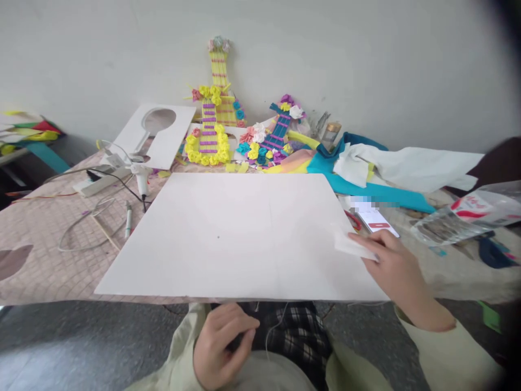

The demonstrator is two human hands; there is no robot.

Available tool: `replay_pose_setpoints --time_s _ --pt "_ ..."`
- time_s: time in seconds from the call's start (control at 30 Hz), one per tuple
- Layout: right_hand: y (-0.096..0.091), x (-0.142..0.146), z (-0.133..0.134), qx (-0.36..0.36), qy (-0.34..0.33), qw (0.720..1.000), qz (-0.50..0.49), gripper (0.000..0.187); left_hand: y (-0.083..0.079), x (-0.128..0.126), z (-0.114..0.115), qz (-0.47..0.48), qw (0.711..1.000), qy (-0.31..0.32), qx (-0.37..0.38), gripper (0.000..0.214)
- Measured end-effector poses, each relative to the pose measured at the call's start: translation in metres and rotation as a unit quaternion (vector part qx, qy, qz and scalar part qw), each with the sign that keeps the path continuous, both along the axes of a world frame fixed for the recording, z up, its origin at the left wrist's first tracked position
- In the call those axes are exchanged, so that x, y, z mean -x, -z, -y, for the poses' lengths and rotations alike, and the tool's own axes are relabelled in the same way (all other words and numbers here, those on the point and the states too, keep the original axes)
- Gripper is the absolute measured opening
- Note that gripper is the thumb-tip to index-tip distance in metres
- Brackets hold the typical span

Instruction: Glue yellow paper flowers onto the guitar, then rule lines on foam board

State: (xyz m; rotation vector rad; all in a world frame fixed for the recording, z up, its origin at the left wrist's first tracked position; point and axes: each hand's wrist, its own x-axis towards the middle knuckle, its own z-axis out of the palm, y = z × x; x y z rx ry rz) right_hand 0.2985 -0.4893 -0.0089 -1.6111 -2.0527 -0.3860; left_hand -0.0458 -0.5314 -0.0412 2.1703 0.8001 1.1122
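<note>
Head view: big white board [236,233] lies flat on the table [44,233], near edge hanging just over the table's front. R hand [393,266] sits at the board's right edge, w/ thumb & fingers pinching a small white scrap [352,245] that rests on the board's right margin. L hand [222,339] is down below the table edge, in the lap, fingers curled in w/ thumb to forefinger; can't tell if anything's pinched there.

Left of the board: glue gun [141,176] w/ black cord, pen [128,219], power strip [101,182]. Behind it: a cut-out panel [157,133] leaning on the wall, paper guitars [209,136] w/ paper flowers. Right rear: teal sheet [366,190] w/ white cloth [411,168] on top. Just beside the R hand: a card [374,220]; further right, a plastic bag [468,214].
</note>
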Motion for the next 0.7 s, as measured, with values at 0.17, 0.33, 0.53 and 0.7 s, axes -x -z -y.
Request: replay_pose_setpoints --time_s 0.17,0.33,0.53,0.7 --pt "0.034 0.005 0.007 0.184 -0.048 0.98 -0.054 0.034 0.043 0.0 0.023 -0.009 0.99 -0.064 0.127 0.016" --pt "0.04 0.016 0.015 0.236 -0.03 0.964 -0.119 0.039 0.046 0.007 0.013 -0.015 0.989 -0.095 -0.108 0.03" --pt "0.051 0.027 0.018 0.196 0.002 0.979 -0.063 0.046 0.048 0.011 -0.009 -0.085 0.946 -0.244 -0.196 0.03" --pt "0.053 0.052 0.025 0.179 -0.045 0.982 -0.048 0.037 0.055 0.008 -0.017 -0.087 0.942 -0.253 -0.203 0.026"
